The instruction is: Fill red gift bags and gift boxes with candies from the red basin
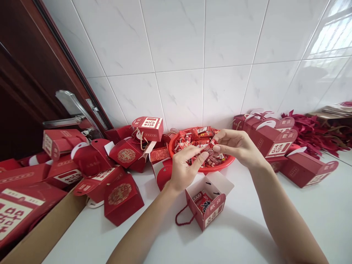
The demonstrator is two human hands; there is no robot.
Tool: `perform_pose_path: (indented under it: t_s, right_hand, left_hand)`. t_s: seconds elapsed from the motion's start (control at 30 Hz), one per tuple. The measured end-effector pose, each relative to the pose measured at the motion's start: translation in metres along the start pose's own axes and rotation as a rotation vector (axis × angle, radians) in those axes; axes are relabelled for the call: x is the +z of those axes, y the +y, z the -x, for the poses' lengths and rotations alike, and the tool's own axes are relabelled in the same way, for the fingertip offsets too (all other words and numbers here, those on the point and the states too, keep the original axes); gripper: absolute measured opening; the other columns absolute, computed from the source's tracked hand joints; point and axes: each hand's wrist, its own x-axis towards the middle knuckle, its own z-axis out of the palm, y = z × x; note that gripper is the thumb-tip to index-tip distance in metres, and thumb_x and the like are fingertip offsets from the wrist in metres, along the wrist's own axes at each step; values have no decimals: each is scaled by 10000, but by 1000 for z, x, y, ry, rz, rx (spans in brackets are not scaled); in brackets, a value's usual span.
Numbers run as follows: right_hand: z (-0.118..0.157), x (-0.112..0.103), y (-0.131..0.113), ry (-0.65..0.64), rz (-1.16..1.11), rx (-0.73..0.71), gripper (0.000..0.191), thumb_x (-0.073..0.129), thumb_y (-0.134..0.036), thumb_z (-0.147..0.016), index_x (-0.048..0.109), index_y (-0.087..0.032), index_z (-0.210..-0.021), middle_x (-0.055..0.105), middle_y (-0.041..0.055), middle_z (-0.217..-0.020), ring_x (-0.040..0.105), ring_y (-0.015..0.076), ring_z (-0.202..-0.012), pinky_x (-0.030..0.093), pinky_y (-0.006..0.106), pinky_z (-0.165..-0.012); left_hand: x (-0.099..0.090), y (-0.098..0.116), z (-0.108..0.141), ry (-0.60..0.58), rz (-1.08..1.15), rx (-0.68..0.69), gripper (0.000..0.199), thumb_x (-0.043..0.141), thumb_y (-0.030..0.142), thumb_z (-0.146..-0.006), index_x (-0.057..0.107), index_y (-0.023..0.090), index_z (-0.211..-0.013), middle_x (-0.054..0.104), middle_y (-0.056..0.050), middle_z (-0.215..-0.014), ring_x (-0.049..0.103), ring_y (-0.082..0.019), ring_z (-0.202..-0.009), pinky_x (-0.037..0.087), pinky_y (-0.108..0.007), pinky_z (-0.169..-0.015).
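Note:
Over the rim of a red basin (229, 160) filled with red-wrapped sweets, both my hands meet. A small red candy packet (209, 147) is pinched between them: my left hand (186, 165) has its thumb and forefinger on one end, my right hand (238, 147) grips the other end. Just in front and below stands an open red gift box (207, 214) with white inner flaps and a dark red cord handle (181, 219) hanging over its left side. Red packets (202, 201) lie inside it.
Many red boxes (123, 200) crowd the left, some in a cardboard carton (52, 231). More red boxes (305, 168) stand on the right, beside a heap of dark red ribbons (305, 126). A tiled wall (178, 44) rises behind; a door handle (74, 106) is at the left.

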Motion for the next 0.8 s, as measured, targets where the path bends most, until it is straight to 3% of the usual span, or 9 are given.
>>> perform_pose_path:
  t_s: [0.1, 0.27, 0.4, 0.57, 0.8]
  right_hand:
    - [2, -1, -2, -32, 56, 29, 267, 813, -398, -795, 681, -182, -878, 676, 18, -757, 628, 141, -657, 519, 269, -605]
    - [5, 0, -7, -192, 331, 13, 247, 712, -422, -884, 713, -175, -867, 693, 35, -771, 618, 151, -690, 511, 272, -641]
    - [3, 5, -7, -125, 388, -18, 268, 712, -450, -872, 688, -184, -892, 689, 42, -834, 622, 155, -724, 530, 277, -662]
    - [0, 6, -2, -108, 337, 6, 282, 727, -449, -854, 641, -187, -911, 666, 38, -852, 633, 155, -730, 541, 278, -644]
    - [1, 5, -3, -169, 249, 54, 280, 717, -432, -867, 624, -177, -934, 681, 45, -838, 633, 154, -746, 526, 271, -658]
  left_hand:
    - [-2, 3, 0, -21, 20, -56, 120, 681, 263, -894, 765, 178, -903, 748, -55, -863, 672, -178, -809, 549, -312, -779]
    - [-5, 5, -1, -93, 113, -232, 177, 737, 310, -838, 770, 188, -962, 747, -62, -898, 689, -191, -836, 572, -310, -779]
    - [-7, 4, -3, -114, 174, -347, 202, 712, 368, -866, 769, 179, -909, 768, -65, -890, 710, -204, -839, 583, -309, -767]
    - [-7, 4, -3, -62, 173, -340, 202, 718, 374, -869, 758, 176, -860, 753, -52, -862, 696, -192, -824, 576, -297, -762]
    - [-9, 8, -5, -71, 72, -215, 232, 693, 354, -890, 717, 188, -730, 692, -27, -749, 645, -166, -747, 557, -289, -740]
